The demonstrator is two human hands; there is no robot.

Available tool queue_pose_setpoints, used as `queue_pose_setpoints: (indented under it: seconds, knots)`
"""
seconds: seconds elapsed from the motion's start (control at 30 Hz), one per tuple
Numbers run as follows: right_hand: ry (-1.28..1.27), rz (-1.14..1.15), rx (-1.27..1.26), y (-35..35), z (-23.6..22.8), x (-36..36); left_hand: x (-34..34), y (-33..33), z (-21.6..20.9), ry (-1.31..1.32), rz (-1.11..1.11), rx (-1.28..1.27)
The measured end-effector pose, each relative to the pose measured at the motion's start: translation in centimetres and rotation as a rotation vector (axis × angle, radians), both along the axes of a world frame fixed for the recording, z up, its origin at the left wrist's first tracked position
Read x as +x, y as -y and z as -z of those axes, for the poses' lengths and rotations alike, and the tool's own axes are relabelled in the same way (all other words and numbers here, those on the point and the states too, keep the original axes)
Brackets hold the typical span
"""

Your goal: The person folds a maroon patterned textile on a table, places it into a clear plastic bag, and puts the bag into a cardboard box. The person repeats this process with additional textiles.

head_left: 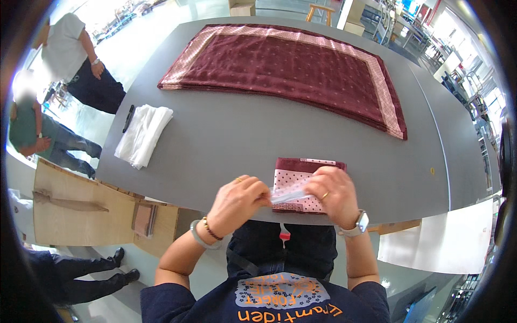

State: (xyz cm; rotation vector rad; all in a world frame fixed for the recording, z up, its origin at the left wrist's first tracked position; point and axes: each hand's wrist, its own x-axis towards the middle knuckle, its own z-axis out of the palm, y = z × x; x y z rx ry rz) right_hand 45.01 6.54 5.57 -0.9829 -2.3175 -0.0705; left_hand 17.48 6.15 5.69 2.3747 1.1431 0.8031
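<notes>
Near the table's front edge lies a small folded cloth (285, 177), maroon and pink with dark dots. Just above it a clear plastic bag (288, 195) is stretched sideways between my hands. My left hand (240, 202) pinches the bag's left end, fingers closed. Over the right part of the cloth, my right hand (335, 195) grips the other end, its fingers bent and slightly blurred. Part of the cloth is hidden beneath this hand and the bag. I cannot tell whether the bag touches the cloth.
A large stack of maroon cloths with pale borders (291, 70) covers the far side of the grey table (226, 134). White plastic bags (143, 137) lie at the left beside a black pen (128, 119). Several people stand to the left; a wooden cabinet (81, 207) adjoins the table.
</notes>
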Motion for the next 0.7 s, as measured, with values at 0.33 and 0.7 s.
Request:
queue_pose_setpoints:
  seconds: [0.33,0.7]
  knots:
    - [-0.283,0.076,-0.061,1.2,1.1,2.6,-1.1,-1.0,1.3,0.350,-0.035,-0.679]
    - [-0.510,0.262,-0.081,-1.0,2.3,2.7,-3.2,-2.4,-1.1,-0.145,0.070,0.179]
